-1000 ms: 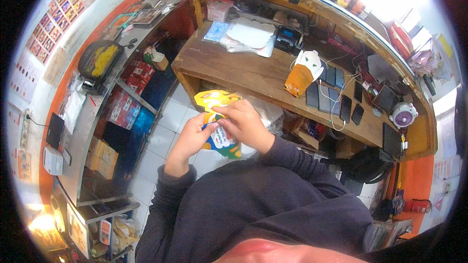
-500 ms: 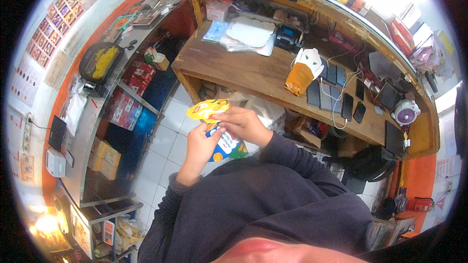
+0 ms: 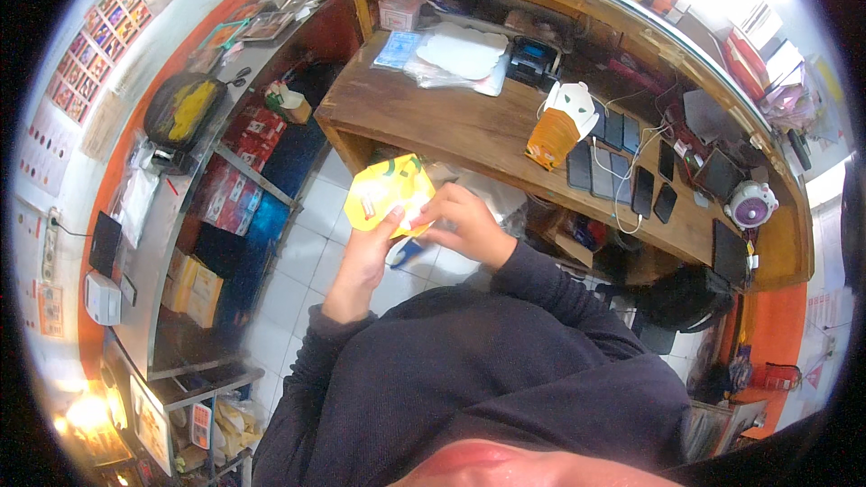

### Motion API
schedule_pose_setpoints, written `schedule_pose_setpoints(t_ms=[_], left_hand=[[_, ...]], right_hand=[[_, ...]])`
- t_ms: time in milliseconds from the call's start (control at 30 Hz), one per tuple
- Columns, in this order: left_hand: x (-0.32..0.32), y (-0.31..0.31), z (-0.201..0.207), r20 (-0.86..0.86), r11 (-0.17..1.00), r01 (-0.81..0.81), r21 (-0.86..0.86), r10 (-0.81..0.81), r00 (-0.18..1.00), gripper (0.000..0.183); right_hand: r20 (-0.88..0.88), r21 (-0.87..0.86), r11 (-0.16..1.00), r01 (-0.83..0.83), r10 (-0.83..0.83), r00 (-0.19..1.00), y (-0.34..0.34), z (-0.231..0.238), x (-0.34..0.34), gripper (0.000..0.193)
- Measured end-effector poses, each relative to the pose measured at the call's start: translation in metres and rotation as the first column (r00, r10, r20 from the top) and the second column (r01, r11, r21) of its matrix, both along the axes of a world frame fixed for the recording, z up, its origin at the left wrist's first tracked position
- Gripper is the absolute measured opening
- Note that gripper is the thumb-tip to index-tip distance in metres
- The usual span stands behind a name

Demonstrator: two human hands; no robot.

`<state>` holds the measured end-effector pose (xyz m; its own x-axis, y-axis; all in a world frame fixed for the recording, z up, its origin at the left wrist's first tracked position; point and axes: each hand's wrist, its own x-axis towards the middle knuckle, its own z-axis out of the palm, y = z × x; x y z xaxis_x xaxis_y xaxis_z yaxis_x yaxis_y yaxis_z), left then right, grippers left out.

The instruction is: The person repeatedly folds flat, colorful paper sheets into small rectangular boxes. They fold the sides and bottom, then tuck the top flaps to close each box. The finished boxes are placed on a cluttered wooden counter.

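Note:
In front of my chest I hold a printed cardboard piece (image 3: 383, 191), its broad yellow, many-sided face turned up. A blue and white part shows beneath it, below my fingers. My left hand (image 3: 365, 260) grips its lower edge, the thumb lying on the yellow face. My right hand (image 3: 471, 227) is closed at the lower right edge with bent fingers. Some of its fingertips are hidden behind the piece. On the desk ahead stands an orange cardboard box (image 3: 553, 137) with white flaps raised at its top.
A wooden desk (image 3: 397, 117) stands ahead, bearing several phones (image 3: 622, 137) with white cables, plastic-wrapped white sheets (image 3: 462, 52), a small black printer (image 3: 532, 63) and a white fan (image 3: 751, 206). To the left runs a metal-topped shelf unit (image 3: 162, 280). A black bag (image 3: 681, 302) is at the right.
The cardboard piece has turned, so its yellow face shows broadly and the blue and green printed side is mostly hidden. My right hand has shifted slightly right and the left thumb now presses the yellow face.

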<state>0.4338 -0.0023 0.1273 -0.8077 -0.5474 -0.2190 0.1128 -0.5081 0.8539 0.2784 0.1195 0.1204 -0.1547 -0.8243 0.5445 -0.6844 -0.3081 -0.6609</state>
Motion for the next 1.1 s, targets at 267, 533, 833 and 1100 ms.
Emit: schedule_pose_setpoints(t_ms=[267,533,833,1100], left_hand=[[-0.019,0.026,-0.002,-0.09,0.99,-0.112,-0.089,0.104,0.991,0.039],[-0.021,0.035,-0.001,-0.072,0.996,-0.071,0.046,0.074,0.995,0.044],[-0.014,0.021,-0.01,-0.091,0.998,0.006,0.061,0.0,0.996,0.048],[-0.023,0.004,-0.005,0.103,0.922,0.128,-0.366,-0.096,0.99,0.052]], right_hand=[[0.608,-0.015,0.972,0.236,-0.178,0.774,-0.003,-0.014,0.018,0.017],[0.641,0.021,0.958,0.287,-0.234,0.732,-0.003,-0.013,0.011,0.022],[0.687,0.009,0.989,0.149,-0.115,0.718,-0.009,-0.01,0.0,0.041],[0.269,0.186,0.976,0.116,-0.164,0.949,-0.004,-0.011,-0.013,0.082]])
